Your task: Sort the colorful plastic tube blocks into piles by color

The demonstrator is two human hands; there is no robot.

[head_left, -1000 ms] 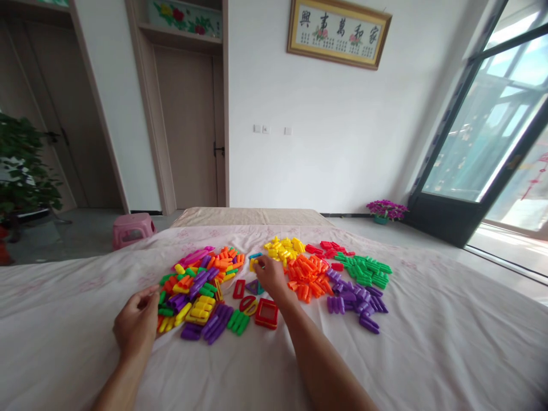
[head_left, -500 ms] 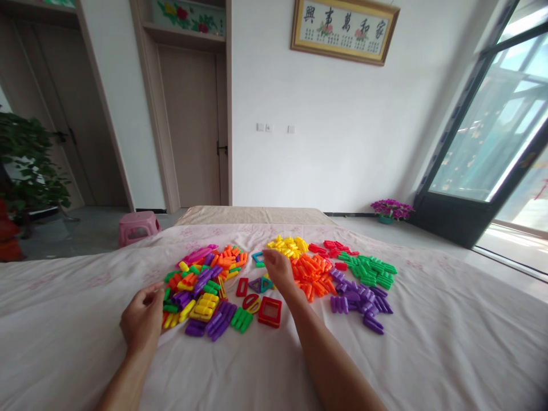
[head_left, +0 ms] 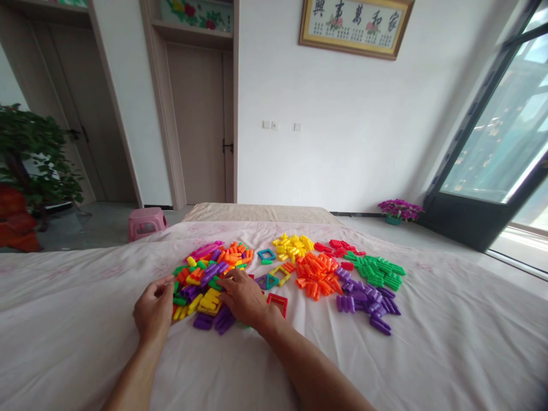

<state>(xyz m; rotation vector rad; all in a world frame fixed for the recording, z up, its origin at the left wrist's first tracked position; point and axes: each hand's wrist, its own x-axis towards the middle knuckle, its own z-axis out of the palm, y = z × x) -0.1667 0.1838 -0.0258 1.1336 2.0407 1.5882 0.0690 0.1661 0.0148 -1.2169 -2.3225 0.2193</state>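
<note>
The left hand point(head_left: 154, 308) stands at the near left edge of a mixed heap of tube-shaped plastic pieces point(head_left: 201, 274), fingers curled and thumb close to the forefinger; whether it grips a piece cannot be told; its wrist is raised, its forearm angled in from lower left; the right hand point(head_left: 244, 297), back upward, crosses leftward over the heap's right side, fingers bent and slightly parted, tips at the yellow and green pieces; any hold is hidden; all rests on a white cloth with pale pink flowers point(head_left: 428, 348); a red square plastic frame point(head_left: 286, 307) lies just beside the right wrist; to the right sit 5 single-colour piles, purple point(head_left: 363, 299), orange point(head_left: 317, 274), green point(head_left: 377, 269), red point(head_left: 338, 248) and yellow point(head_left: 293, 246); on the far wall, a gold-framed panel point(head_left: 355, 27) bears 5 large characters, 家和萬事興 read right to left; its smaller writing is illegible.
</note>
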